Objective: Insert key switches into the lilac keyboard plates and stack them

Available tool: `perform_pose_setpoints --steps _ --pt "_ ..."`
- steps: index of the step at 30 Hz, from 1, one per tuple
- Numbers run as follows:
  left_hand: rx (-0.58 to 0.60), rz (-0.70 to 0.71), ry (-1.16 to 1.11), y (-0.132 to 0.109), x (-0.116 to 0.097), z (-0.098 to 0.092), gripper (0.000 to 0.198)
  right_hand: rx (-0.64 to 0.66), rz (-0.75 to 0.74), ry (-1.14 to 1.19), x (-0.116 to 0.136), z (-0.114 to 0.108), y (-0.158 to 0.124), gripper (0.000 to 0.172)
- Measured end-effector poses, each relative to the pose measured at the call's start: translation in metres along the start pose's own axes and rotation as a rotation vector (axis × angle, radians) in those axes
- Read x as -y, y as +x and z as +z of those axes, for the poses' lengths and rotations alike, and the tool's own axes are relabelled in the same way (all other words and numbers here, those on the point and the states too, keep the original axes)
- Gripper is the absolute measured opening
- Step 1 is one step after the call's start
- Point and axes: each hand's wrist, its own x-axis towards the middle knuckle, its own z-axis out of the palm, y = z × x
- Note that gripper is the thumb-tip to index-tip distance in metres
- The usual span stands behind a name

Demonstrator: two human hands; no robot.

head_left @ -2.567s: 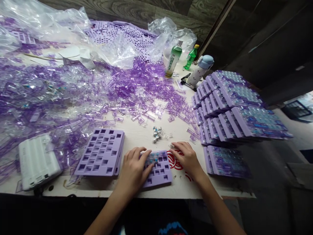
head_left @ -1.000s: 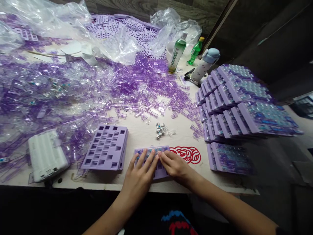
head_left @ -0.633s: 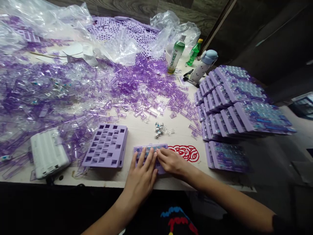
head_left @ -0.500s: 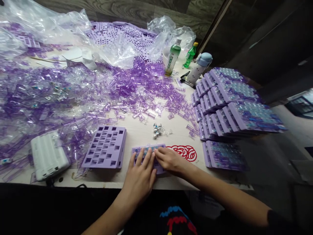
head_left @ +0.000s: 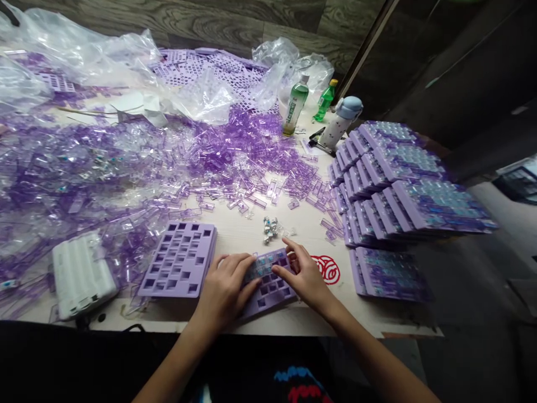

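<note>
A small lilac tray with square holes (head_left: 272, 286) lies at the table's front edge, its far row filled with clear and blue parts. My left hand (head_left: 224, 290) rests on the tray's left side, fingers curled over the filled row. My right hand (head_left: 305, 275) lies on its right side with fingers spread and bent, the fingertips pressing on the tray's top. A little heap of small metal and clear parts (head_left: 271, 229) sits just beyond the tray.
A stack of empty lilac trays (head_left: 178, 259) is left of my hands, a white ribbed block (head_left: 80, 275) farther left. Filled trays are stacked at the right (head_left: 403, 187). Loose purple clear pieces (head_left: 126, 168), plastic bags, two green bottles (head_left: 296, 104) and a flask (head_left: 340, 120) lie behind.
Both hands lay flat together over the tray; now they have parted to its two sides, uncovering the lower rows. The red mark on the table is partly hidden by my right hand.
</note>
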Motion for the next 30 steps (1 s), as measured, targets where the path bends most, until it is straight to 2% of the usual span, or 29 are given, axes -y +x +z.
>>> perform_pose_setpoints --steps 2,3,7,10,13,15,18,22,27,30 --pt "-0.087 0.02 -0.02 -0.002 -0.005 -0.003 0.03 0.049 0.087 0.167 0.003 0.002 -0.002 0.068" --pt "-0.113 0.033 -0.033 -0.004 -0.007 -0.004 0.03 0.072 0.109 0.215 0.005 0.003 -0.003 0.065" --pt "-0.139 0.107 -0.095 -0.008 -0.01 -0.003 0.032 0.106 0.154 0.23 0.007 0.006 -0.009 0.035" --pt "-0.119 0.083 -0.143 -0.012 -0.008 0.001 0.033 0.123 0.145 0.214 0.008 0.007 -0.011 0.031" --pt "-0.081 -0.027 -0.157 -0.015 -0.006 0.003 0.032 0.229 0.088 0.038 0.009 -0.001 -0.001 0.027" --pt "-0.055 -0.08 -0.15 -0.017 -0.004 0.003 0.032 0.249 -0.033 -0.155 0.01 -0.011 0.014 0.023" --pt "-0.013 -0.103 -0.127 -0.017 -0.002 0.0 0.032 0.183 -0.268 -0.413 0.009 -0.024 0.042 0.017" --pt "0.057 -0.111 -0.083 -0.017 -0.003 -0.005 0.034 0.323 -0.457 -0.662 0.011 -0.02 0.071 0.012" --pt "0.078 -0.126 -0.06 -0.018 -0.005 -0.002 0.036 0.383 -0.509 -1.003 0.023 0.001 0.074 0.017" --pt "0.063 -0.115 -0.028 -0.016 -0.001 0.003 0.036 0.375 -0.488 -1.033 0.02 0.001 0.071 0.015"
